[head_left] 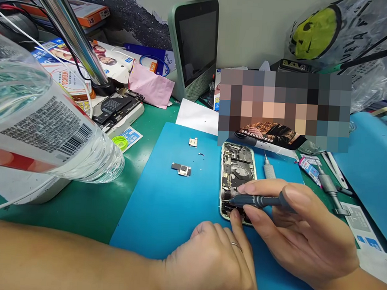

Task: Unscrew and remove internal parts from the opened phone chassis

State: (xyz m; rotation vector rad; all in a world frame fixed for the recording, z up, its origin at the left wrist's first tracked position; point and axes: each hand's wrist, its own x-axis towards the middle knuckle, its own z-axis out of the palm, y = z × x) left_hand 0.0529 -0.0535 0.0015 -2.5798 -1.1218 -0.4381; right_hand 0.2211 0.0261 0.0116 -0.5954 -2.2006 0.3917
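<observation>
An opened smartphone point(239, 169), its inner parts bare, lies on a blue mat point(151, 203). My right hand point(312, 225) grips a dark precision screwdriver point(258, 202) between thumb and fingers; its thin tip reaches the lower left inside of the phone. My left hand point(213, 258) is curled, a ring on one finger, and one fingertip presses on the phone's bottom end. Left of the phone lie a small dark bracket-like part point(181, 169), a metal plate point(192, 142) and tiny bits, perhaps screws point(201, 154).
A large clear bottle point(48, 124) looms close at left, above my left forearm. Behind the mat stand a smart display point(198, 45) and a partly blurred screen point(265, 133). Another screwdriver point(269, 168) lies beside the phone; a grey-handled tool point(329, 186) lies farther right.
</observation>
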